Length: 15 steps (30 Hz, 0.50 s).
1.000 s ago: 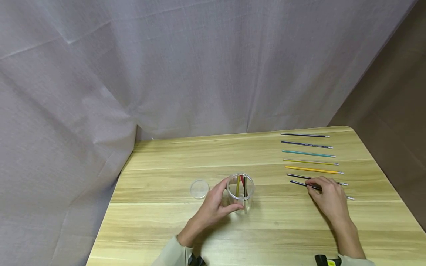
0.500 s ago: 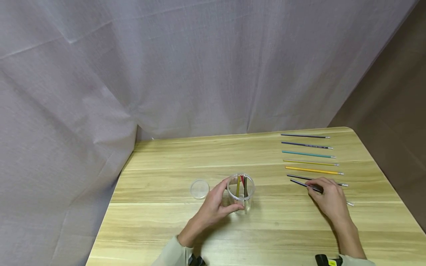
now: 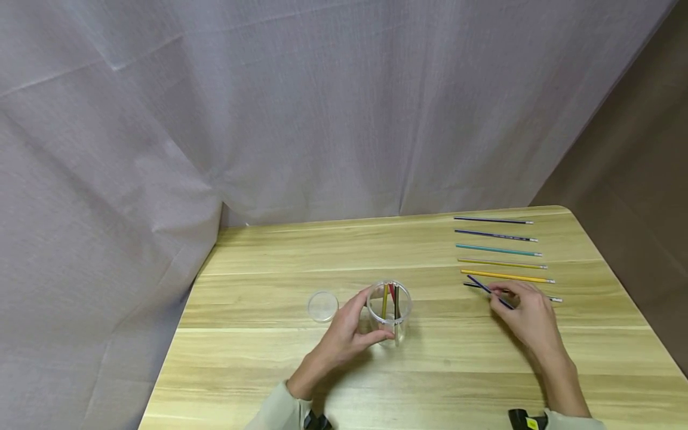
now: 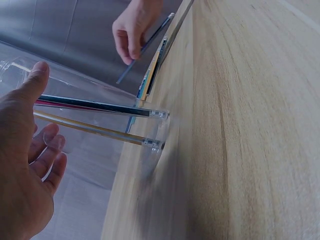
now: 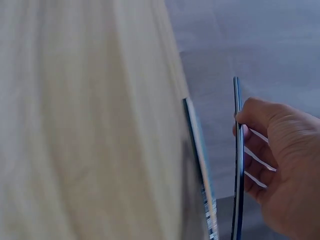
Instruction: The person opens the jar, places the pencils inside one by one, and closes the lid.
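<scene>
Well, the right hand [image 3: 529,313] pinches a dark blue pencil [image 3: 477,283] between thumb and fingertips, no gap left beyond its thickness. The pencil's long axis slants: one end juts out past the fingertips, forward and to their left; the other runs back beneath the palm. Just beyond these fingers lie a black pencil [image 3: 469,285] and an orange-yellow pencil [image 3: 507,276]. Well to their left stands the clear jar [image 3: 389,322], upright, its mouth upward, so crosswise to the slant; the left hand [image 3: 344,329], nearer it, curls around its side.
</scene>
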Motion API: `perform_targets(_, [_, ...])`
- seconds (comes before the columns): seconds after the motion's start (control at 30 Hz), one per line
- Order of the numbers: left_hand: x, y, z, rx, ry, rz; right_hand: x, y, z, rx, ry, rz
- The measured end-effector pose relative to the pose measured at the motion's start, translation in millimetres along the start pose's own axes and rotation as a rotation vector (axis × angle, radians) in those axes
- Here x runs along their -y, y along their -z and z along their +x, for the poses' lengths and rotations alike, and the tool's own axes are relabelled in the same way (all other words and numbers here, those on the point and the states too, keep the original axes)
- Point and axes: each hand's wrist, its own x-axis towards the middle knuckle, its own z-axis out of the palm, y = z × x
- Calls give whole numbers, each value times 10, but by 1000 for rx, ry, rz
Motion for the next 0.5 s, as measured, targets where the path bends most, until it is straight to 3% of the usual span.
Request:
perform_targets(0.27, [-6, -1, 5, 1, 5, 7, 255, 101, 116, -101, 103, 105])
perform_targets(0.5, [-12, -1, 3, 3, 10, 5, 521, 217, 198, -127, 91, 185])
